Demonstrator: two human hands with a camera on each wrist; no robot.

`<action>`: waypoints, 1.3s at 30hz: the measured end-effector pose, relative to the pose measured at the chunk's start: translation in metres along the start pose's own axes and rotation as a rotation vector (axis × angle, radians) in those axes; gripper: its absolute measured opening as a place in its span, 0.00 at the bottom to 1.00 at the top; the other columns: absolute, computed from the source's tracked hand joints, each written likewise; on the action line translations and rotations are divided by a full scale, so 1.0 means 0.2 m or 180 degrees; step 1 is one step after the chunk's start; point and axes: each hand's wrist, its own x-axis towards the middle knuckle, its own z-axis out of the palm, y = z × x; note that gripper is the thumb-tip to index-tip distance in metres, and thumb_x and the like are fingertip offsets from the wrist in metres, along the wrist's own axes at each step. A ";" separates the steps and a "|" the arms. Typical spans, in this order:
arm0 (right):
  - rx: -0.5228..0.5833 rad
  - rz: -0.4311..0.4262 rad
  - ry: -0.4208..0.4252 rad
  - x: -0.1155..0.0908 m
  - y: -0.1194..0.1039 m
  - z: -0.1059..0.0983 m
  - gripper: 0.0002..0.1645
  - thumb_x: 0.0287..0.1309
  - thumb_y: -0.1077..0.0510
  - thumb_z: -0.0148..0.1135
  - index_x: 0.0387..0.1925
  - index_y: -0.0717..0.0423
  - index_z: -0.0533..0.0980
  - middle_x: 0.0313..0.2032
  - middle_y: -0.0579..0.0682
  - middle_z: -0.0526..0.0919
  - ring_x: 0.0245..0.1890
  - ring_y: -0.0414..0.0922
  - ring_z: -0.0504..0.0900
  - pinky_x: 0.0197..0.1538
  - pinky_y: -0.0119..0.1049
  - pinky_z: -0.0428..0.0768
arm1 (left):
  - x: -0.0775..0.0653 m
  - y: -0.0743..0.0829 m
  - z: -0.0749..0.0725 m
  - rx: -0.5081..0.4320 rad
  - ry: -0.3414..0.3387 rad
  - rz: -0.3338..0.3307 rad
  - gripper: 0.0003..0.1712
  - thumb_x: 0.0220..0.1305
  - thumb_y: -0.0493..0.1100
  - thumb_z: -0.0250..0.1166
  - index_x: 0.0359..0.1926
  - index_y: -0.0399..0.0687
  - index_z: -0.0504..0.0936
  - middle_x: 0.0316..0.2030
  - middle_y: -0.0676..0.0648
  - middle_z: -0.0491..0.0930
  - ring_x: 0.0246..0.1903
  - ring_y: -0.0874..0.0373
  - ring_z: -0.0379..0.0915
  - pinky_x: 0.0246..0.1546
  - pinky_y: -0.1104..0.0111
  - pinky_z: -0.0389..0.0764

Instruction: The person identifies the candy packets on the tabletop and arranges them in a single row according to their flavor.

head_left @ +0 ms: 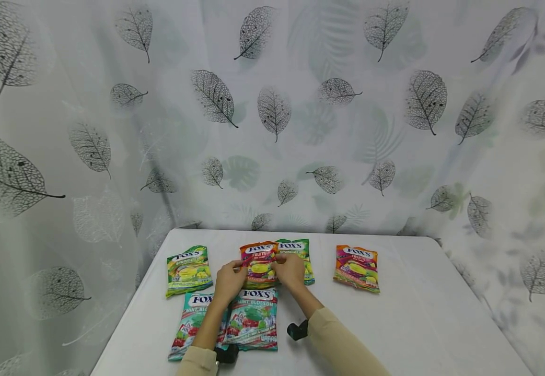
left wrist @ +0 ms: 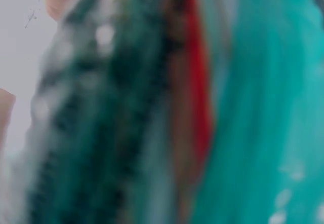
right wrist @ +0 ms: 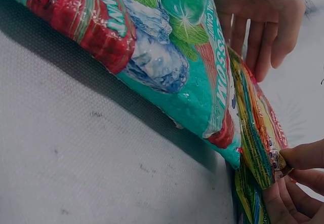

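An orange-red Fox's Fruits candy bag [head_left: 259,267] lies between both hands in the head view, just above a teal Mint Blossom bag [head_left: 252,321]. My right hand [head_left: 291,269] pinches its right edge; the right wrist view shows thumb and finger [right wrist: 304,155] on the wrapper. At the left edge is my left hand [head_left: 229,283], its fingers [right wrist: 255,41] fairly straight in the right wrist view, partly behind the bag. A green Springtea bag [head_left: 303,261] sits partly covered behind the right hand. Blurred teal wrapper [left wrist: 253,107] fills most of the left wrist view.
Another green Springtea bag [head_left: 188,271] lies at the left, above a second Mint Blossom bag [head_left: 189,321] partly under the left forearm. A second Fruits bag [head_left: 357,268] lies apart at the right. All rest on a white table [head_left: 422,313] before a leaf-print curtain [head_left: 272,156].
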 end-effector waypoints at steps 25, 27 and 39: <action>0.0196 0.0020 0.0055 -0.02 -0.03 -0.02 0.14 0.58 0.60 0.76 0.46 0.58 0.89 0.38 0.52 0.90 0.40 0.49 0.86 0.41 0.44 0.83 | -0.01 0.07 -0.05 -0.0105 0.0008 0.0013 0.25 0.72 0.48 0.64 0.63 0.39 0.82 0.47 0.39 0.86 0.43 0.47 0.83 0.40 0.56 0.84; 0.0218 -0.0024 0.0090 -0.02 -0.03 -0.02 0.14 0.57 0.60 0.76 0.46 0.59 0.89 0.38 0.53 0.90 0.40 0.50 0.86 0.41 0.45 0.83 | -0.01 0.07 -0.05 -0.0112 0.0013 0.0022 0.25 0.73 0.48 0.65 0.63 0.39 0.82 0.47 0.38 0.86 0.44 0.47 0.83 0.40 0.56 0.84; 0.0310 -0.0117 0.0158 -0.01 -0.03 -0.03 0.14 0.57 0.61 0.75 0.46 0.60 0.89 0.38 0.53 0.91 0.40 0.49 0.87 0.43 0.47 0.83 | -0.02 0.11 -0.08 -0.0218 0.0013 0.0175 0.24 0.74 0.46 0.64 0.64 0.39 0.82 0.49 0.37 0.85 0.45 0.45 0.83 0.39 0.57 0.85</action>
